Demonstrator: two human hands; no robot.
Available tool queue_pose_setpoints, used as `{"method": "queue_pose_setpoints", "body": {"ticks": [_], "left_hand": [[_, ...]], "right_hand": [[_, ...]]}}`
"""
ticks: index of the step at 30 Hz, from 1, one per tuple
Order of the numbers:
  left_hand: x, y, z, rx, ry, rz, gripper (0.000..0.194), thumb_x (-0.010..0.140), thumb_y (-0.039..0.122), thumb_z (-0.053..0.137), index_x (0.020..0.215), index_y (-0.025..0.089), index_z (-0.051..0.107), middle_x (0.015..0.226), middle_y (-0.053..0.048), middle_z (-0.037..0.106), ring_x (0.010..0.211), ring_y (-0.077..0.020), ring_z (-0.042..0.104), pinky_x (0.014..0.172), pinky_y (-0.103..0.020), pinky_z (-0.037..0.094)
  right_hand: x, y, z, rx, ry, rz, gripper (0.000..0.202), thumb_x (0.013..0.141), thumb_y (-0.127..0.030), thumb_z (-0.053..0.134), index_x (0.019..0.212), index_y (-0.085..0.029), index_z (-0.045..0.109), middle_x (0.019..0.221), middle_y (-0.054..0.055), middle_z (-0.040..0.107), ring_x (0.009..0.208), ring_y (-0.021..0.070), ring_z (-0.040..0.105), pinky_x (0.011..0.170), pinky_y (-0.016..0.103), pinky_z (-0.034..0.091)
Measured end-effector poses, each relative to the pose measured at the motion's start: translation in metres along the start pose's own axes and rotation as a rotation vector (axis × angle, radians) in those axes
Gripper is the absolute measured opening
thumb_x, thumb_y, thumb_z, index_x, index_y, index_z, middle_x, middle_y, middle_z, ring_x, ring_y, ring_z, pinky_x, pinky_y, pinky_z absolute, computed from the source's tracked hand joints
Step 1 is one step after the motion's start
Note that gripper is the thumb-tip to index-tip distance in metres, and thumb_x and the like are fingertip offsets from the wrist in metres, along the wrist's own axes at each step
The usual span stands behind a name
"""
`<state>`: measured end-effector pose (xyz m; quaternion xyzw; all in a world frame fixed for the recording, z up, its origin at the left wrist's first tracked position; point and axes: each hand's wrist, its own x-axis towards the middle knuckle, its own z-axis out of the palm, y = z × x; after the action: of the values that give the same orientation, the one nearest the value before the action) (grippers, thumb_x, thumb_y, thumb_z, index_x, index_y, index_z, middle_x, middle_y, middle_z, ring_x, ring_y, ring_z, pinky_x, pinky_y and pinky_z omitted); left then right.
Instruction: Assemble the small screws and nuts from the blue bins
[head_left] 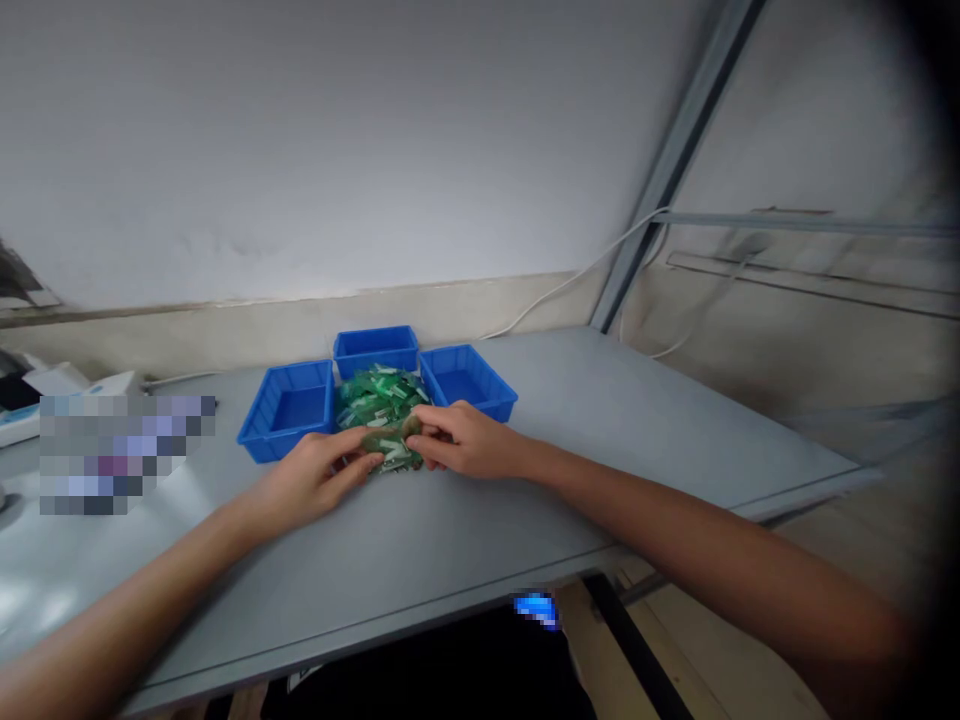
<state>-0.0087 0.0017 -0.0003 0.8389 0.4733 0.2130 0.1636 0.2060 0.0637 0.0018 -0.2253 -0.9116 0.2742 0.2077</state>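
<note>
A heap of small green packets (379, 392) lies on the grey table between three blue bins. At its near left side is my left hand (319, 472), thumb and fingers closed on the edge of a green packet (381, 438). From the right, my right hand (466, 440) pinches the same green piece near its other end, fingers bent. Whether one packet or more is between the fingers is too small to tell. Other packets with pale strips lie just below and between both hands.
Blue bins stand at the left (289, 403), back (375, 348) and right (469, 380) of the heap on the grey table (600, 430). Blurred items and a white power strip (112, 388) lie at the left. A metal post (667, 160) rises at the back right.
</note>
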Motion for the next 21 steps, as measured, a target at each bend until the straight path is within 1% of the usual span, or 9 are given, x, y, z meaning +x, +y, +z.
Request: {"method": "queue_pose_setpoints", "body": {"ticks": [2,4,6,8,11,14,16,19,21], "left_hand": [[0.0004,-0.0018,0.0008,0.042,0.021,-0.003,0.025,0.09,0.033,0.038,0.089,0.018,0.057,0.065,0.001,0.057,0.058,-0.0115,0.053,0.054,-0.021,0.041],[0.0007,-0.0027,0.0007,0.053,0.036,0.002,0.026,0.09,0.033,0.037,0.082,0.017,0.056,0.064,0.001,0.056,0.057,-0.0112,0.051,0.054,-0.022,0.04],[0.0008,-0.002,-0.0002,0.045,0.042,0.007,0.027,0.09,0.033,0.037,0.08,0.017,0.056,0.064,0.001,0.055,0.057,-0.0111,0.051,0.054,-0.022,0.039],[0.0007,-0.0005,-0.0015,0.038,0.045,0.004,0.027,0.09,0.033,0.037,0.083,0.016,0.057,0.065,0.001,0.056,0.057,-0.0113,0.05,0.054,-0.022,0.039],[0.0007,0.0014,-0.0026,0.038,0.044,-0.012,0.028,0.09,0.032,0.038,0.081,0.015,0.058,0.064,0.0,0.056,0.057,-0.0115,0.05,0.054,-0.023,0.039],[0.0004,0.0012,-0.0025,0.03,0.038,-0.016,0.029,0.09,0.032,0.037,0.078,0.015,0.057,0.062,0.001,0.055,0.056,-0.0112,0.05,0.054,-0.023,0.039],[0.0,0.0005,-0.0023,0.026,0.042,-0.022,0.029,0.09,0.032,0.038,0.075,0.015,0.057,0.061,0.001,0.054,0.055,-0.011,0.049,0.054,-0.023,0.038],[0.0002,0.0004,-0.0024,0.012,0.058,-0.029,0.031,0.09,0.033,0.038,0.07,0.016,0.054,0.059,0.002,0.054,0.055,-0.0105,0.049,0.053,-0.022,0.038],[0.0008,0.0011,-0.0026,-0.018,0.072,-0.025,0.032,0.089,0.032,0.039,0.066,0.016,0.053,0.057,0.002,0.053,0.054,-0.0097,0.048,0.052,-0.021,0.037]], "right_hand": [[-0.0002,0.0011,0.0003,-0.098,0.017,-0.022,0.021,0.088,-0.031,0.041,0.072,-0.018,0.044,0.061,-0.003,0.056,0.051,0.0082,0.045,0.051,0.022,0.027],[-0.0002,0.003,0.0011,-0.196,0.029,-0.058,0.021,0.089,-0.033,0.039,0.078,-0.018,0.049,0.06,-0.003,0.053,0.051,0.0084,0.043,0.051,0.023,0.026],[-0.0002,0.0053,0.0022,-0.244,0.034,-0.09,0.024,0.09,-0.035,0.038,0.087,-0.017,0.053,0.06,-0.003,0.051,0.051,0.0087,0.043,0.051,0.023,0.027],[-0.0002,0.0069,0.003,-0.246,0.038,-0.099,0.026,0.091,-0.036,0.037,0.096,-0.016,0.054,0.06,-0.003,0.051,0.052,0.009,0.044,0.051,0.023,0.028],[-0.0008,0.0066,0.0027,-0.206,0.045,-0.106,0.029,0.09,-0.033,0.039,0.113,-0.018,0.049,0.068,-0.002,0.057,0.059,0.0101,0.05,0.055,0.022,0.033],[-0.0016,0.0033,0.0007,-0.149,0.006,-0.125,0.035,0.088,-0.032,0.043,0.121,-0.02,0.045,0.076,0.0,0.06,0.067,0.0113,0.054,0.062,0.023,0.037],[-0.0019,0.001,-0.0004,-0.14,-0.053,-0.128,0.045,0.085,-0.037,0.049,0.126,-0.02,0.041,0.077,0.0,0.06,0.067,0.0122,0.054,0.063,0.023,0.039],[-0.0018,0.0002,0.0004,-0.182,-0.117,-0.097,0.068,0.078,-0.044,0.057,0.135,-0.019,0.03,0.076,0.001,0.059,0.066,0.0144,0.055,0.061,0.024,0.039],[-0.0014,0.0017,0.0021,-0.206,-0.117,-0.078,0.068,0.079,-0.044,0.056,0.135,-0.018,0.029,0.075,0.001,0.06,0.066,0.0149,0.055,0.06,0.025,0.039]]}}
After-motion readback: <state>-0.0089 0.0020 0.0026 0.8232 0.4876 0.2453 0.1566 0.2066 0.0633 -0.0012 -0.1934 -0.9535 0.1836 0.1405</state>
